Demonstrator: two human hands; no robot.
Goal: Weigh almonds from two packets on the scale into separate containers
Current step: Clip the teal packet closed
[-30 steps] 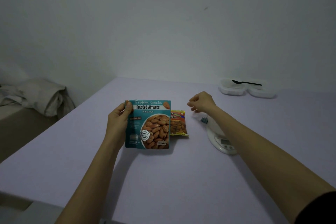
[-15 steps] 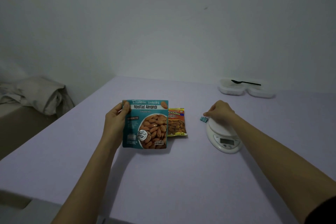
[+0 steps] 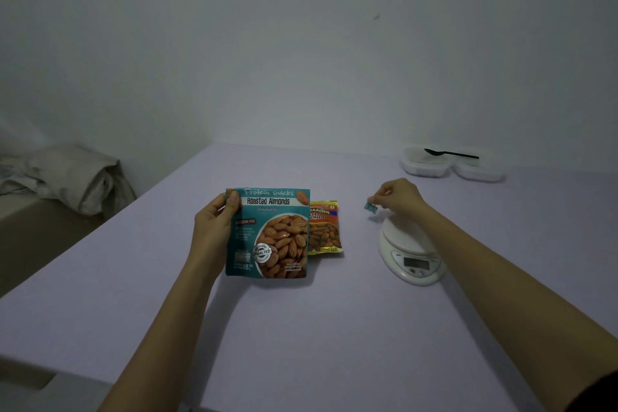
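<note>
My left hand [image 3: 214, 227] grips a teal "Roasted Almonds" packet [image 3: 267, 234] by its left edge, holding it upright above the lilac table [image 3: 301, 328]. Partly hidden behind it, a smaller yellow-orange almond packet [image 3: 324, 227] lies flat. My right hand [image 3: 399, 197] hovers over the far edge of the white digital scale [image 3: 398, 237] and pinches a small teal scrap [image 3: 370, 207] in its fingertips. Two white containers [image 3: 421, 167] [image 3: 481, 172] stand side by side at the back right. A black spoon [image 3: 451, 154] lies across them.
A crumpled pale cloth [image 3: 67, 174] lies on a low surface left of the table. A grey wall runs right behind the table's far edge. The table's near edge is at the bottom left.
My right hand moved from beside the yellow packet rightward to the scale, carrying the small teal scrap, and now lifts slightly. The teal packet in my left hand shifted a little left.
</note>
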